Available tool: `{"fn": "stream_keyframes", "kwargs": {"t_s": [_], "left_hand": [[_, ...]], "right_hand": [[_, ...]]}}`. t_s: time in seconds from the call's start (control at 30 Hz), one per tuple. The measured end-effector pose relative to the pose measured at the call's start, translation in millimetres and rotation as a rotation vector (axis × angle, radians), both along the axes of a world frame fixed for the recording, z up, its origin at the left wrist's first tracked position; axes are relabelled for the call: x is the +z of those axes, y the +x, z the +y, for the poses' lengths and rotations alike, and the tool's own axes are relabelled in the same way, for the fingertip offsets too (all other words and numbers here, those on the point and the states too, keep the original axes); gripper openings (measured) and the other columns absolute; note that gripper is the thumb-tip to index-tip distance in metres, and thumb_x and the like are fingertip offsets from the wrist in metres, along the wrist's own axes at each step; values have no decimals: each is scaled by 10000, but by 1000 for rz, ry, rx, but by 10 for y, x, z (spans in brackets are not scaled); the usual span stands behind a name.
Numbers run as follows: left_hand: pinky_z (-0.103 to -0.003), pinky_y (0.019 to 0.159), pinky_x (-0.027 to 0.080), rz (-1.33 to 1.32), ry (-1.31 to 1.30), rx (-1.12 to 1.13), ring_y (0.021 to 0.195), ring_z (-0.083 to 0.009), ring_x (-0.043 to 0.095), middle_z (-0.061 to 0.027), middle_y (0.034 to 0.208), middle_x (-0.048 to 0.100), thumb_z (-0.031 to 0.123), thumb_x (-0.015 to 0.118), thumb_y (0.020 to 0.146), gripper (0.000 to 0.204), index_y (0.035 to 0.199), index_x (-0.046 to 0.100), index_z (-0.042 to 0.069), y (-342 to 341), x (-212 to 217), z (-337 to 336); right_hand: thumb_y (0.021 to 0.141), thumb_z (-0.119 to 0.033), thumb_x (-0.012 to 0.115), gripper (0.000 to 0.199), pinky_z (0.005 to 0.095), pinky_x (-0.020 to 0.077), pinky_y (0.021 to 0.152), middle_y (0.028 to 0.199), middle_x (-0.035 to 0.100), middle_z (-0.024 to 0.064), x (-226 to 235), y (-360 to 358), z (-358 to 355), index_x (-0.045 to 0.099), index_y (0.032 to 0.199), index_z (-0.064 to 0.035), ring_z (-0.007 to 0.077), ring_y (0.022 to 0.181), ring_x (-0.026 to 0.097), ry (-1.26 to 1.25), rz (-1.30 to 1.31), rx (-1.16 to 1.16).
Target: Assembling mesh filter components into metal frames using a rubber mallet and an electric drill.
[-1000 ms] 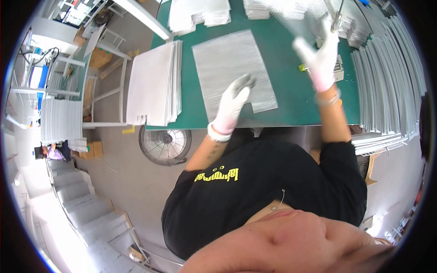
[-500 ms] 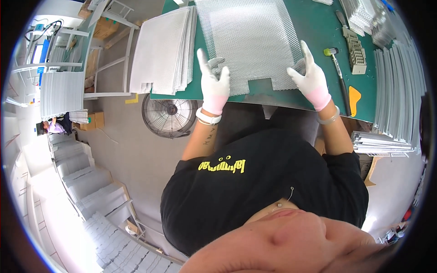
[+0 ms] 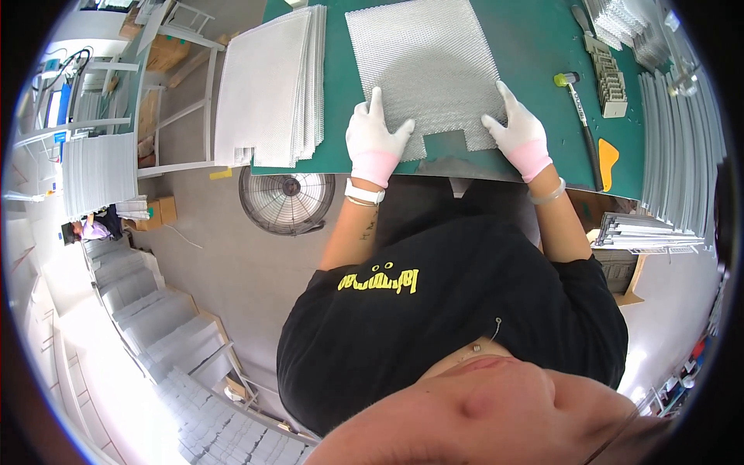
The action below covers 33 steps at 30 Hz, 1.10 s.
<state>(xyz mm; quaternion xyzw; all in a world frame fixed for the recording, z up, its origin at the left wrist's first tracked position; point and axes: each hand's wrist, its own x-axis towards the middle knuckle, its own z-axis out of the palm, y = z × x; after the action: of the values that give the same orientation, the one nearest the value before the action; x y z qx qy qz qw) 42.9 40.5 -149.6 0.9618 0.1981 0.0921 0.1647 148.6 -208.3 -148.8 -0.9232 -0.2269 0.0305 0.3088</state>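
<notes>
A silvery metal mesh sheet, or a stack of them with edges lined up, lies on the green table top with a rectangular notch in its near edge. My left hand, in a white glove with a pink cuff, rests against its left near corner. The index finger points away from me and the thumb reaches inward. At the right near edge, my gloved right hand mirrors it, index and thumb spread. Both hands flank the mesh, fingers stretched out; the fingers' undersides are hidden.
A pile of pale mesh sheets stands left on the table. To the right lie a mallet, a yellow scraper and a row of metal blocks. Grey strips line the right edge. A floor fan stands below.
The mesh layers, offset sideways before, now share one outline. My left hand has moved slightly right and my right hand slightly left, both against the mesh edges.
</notes>
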Motion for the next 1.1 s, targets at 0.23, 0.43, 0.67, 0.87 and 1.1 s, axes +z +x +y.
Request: {"fn": "stream_keyframes", "kwargs": {"t_s": [0.23, 0.43, 0.67, 0.87, 1.1], "left_hand": [[-431, 902, 530, -13, -3, -13, 1061, -353, 619, -225, 1229, 569, 475, 824, 729, 905, 1455, 479, 60, 38, -69, 46], [-616, 1132, 290, -15, 155, -63, 1403, -446, 336, -234, 1478, 406, 546, 833, 676, 943, 1477, 477, 198, 153, 115, 154], [-652, 1186, 90, 199, 181, -379, 1480, -462, 217, -182, 1561, 362, 599, 779, 683, 882, 1439, 529, 220, 103, 70, 240], [-658, 1122, 187, -363, 253, -260, 1373, -442, 363, -171, 1421, 475, 416, 825, 702, 696, 1296, 597, 131, -484, 338, -434], [-390, 941, 516, 27, -2083, 70, 1017, -232, 657, -94, 1057, 688, 303, 613, 1010, 351, 1158, 648, -13, -1260, -487, -813]], "right_hand": [[875, -300, 687, 656, 414, 482, 996, 1228, 656, 191, -23, 59, -20, 463, 1462, -108, 362, 1140, 618, -45, 28, -5], [861, -255, 686, 481, 420, 504, 939, 1074, 678, 143, 198, 447, -475, 610, 1322, -141, 342, 1016, 646, -226, -102, 17], [736, -37, 723, 460, 392, 490, 1024, 1230, 664, 86, 85, 1203, -2311, 675, 1184, -125, 306, 1145, 612, -344, -563, -87], [737, -137, 790, 272, 402, 531, 816, 958, 666, 89, 314, 1088, -2334, 647, 965, -98, 312, 940, 639, -569, -488, -117], [885, -123, 671, 186, 369, 533, 769, 893, 652, 130, 504, -563, -923, 655, 1049, -37, 279, 804, 652, 288, -131, 217]]}}
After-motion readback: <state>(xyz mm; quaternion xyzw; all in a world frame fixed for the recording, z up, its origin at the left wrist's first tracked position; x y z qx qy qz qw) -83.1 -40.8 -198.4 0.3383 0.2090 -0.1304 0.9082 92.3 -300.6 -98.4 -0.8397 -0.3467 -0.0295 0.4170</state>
